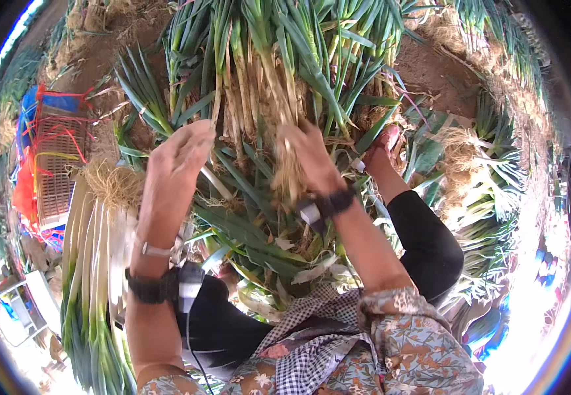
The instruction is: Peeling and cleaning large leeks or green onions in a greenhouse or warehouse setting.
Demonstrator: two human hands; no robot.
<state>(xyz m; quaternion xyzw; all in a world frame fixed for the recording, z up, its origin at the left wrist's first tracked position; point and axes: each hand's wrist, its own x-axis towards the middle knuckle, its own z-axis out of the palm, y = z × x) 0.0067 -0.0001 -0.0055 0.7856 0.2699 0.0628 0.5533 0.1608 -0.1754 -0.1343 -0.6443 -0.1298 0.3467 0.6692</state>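
A large heap of leeks (246,79) with long green leaves and pale, soil-stained stalks lies straight ahead of me. My right hand (310,158) is closed round the lower stalk of a leek (273,82); its brown roots (288,174) hang beside my wrist, smeared by motion. To the left, my left hand (183,151) is raised by the heap's near edge, its fingers stretched out close together. Nothing shows in that hand, though its fingertips come near a thin stalk. Loose green leaves and peelings (252,237) cover the ground between my forearms.
At my left lies a bundle of cleaned white leeks (91,263), roots at its far end. Beyond it stands a brown woven basket (58,171) with red strings and blue plastic. More leeks (489,230) are piled at the right, beside my bent leg (423,243).
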